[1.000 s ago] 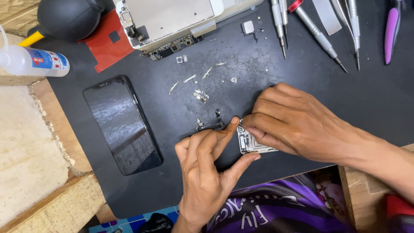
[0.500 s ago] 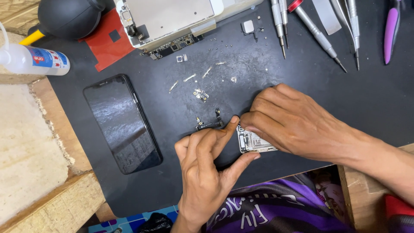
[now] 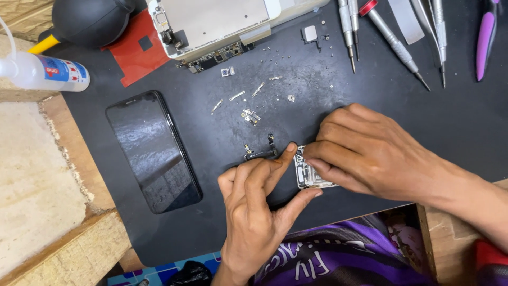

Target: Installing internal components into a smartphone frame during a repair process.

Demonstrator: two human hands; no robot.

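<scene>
- Small circuit board (image 3: 309,175) lies flat on the black work mat (image 3: 465,127), near edge, a bit right of centre, between my two hands.
- Board's long axis runs near-to-far w/ a slight tilt; far end sits by my left fingertip, near end by my left thumb. Right part is hidden under my right fingers, so can't tell its full outline.
- My left hand (image 3: 256,212) comes up from the near edge: index tip on the board's far-left corner, thumb against its near edge – pinched on the board end to end.
- My right hand (image 3: 370,153) reaches in from the right, fingers curled together & pressing down on the board's right side. Can't tell if anything is held in the fingertips.
- Hands are close together, nearly touching over the board.
- Just left of the board's far end: a small dark flex part (image 3: 260,153) on the mat, beside my left index.
- Farther away, mid-mat: loose metal brackets and screws (image 3: 248,114).
- Left: dark phone screen (image 3: 153,151) face up, long axis near-to-far, tilted.
- Far centre: opened phone chassis (image 3: 211,24), partly over a red sheet (image 3: 135,55).
- Far left: black air blower (image 3: 87,21) & a clear squeeze bottle (image 3: 42,71) lying on its side.
- Far right: row of screwdrivers (image 3: 391,39), purple-handled tool (image 3: 486,39).
</scene>
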